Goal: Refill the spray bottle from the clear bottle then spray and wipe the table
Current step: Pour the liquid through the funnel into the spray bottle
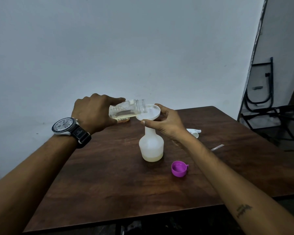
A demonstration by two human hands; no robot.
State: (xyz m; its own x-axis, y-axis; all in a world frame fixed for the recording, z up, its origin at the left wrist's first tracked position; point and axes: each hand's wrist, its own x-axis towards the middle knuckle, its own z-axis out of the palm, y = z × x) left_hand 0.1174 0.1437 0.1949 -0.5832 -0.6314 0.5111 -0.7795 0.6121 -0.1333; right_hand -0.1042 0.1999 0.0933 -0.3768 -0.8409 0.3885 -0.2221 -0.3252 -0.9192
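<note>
A white spray bottle [151, 146] without its head stands upright on the dark wooden table [109, 175], a little pale liquid in its bottom. A white funnel [149, 112] sits in its neck. My right hand [165, 122] holds the funnel's rim between thumb and fingers. My left hand [93, 111] grips the clear bottle [127, 110], tipped nearly level with its open mouth over the funnel. Yellowish liquid lies along the clear bottle's lower side.
A purple cap [179, 168] lies open side up in front right of the spray bottle. The white spray head [194, 132] and its tube [217, 147] lie behind my right forearm. A small brown object [124, 120] lies under the clear bottle. Black folded chairs [268, 106] stand at right.
</note>
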